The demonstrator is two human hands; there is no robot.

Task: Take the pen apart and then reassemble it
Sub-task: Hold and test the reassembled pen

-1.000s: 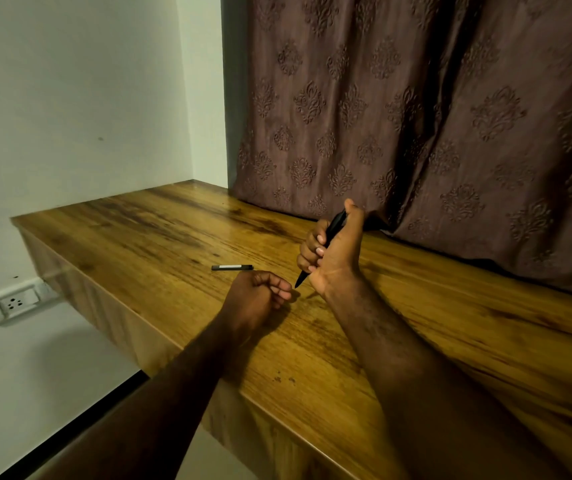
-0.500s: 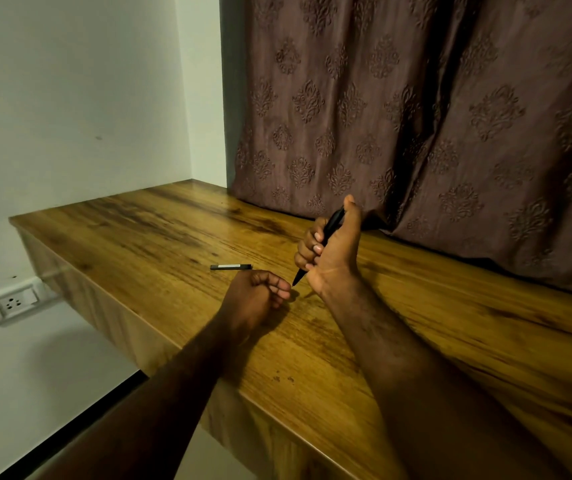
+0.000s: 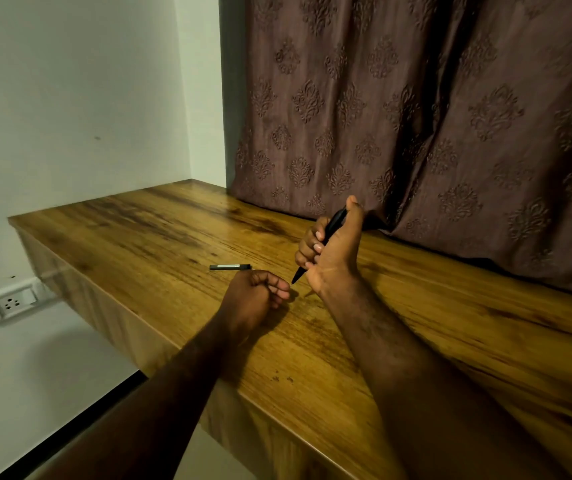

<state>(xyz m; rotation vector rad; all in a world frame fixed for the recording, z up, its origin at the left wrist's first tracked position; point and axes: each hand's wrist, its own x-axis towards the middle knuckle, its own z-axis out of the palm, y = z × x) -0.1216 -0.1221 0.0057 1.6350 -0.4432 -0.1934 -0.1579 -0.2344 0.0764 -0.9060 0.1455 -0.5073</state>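
Far left of both grips, a wall socket (image 3: 14, 303) sits under the worktop (image 3: 139, 244) edge. A short black pen piece (image 3: 230, 267) lies flat on the wood just beyond the left grip (image 3: 253, 296), apart from it. The left grip rests on the worktop, fingers curled in; whether it holds anything, I cannot tell. Just right of it, the right grip (image 3: 329, 258) is wrapped round the black pen (image 3: 333, 223), tip slanting down toward the left grip, thumb up. Behind it hangs a brown curtain (image 3: 450, 133)
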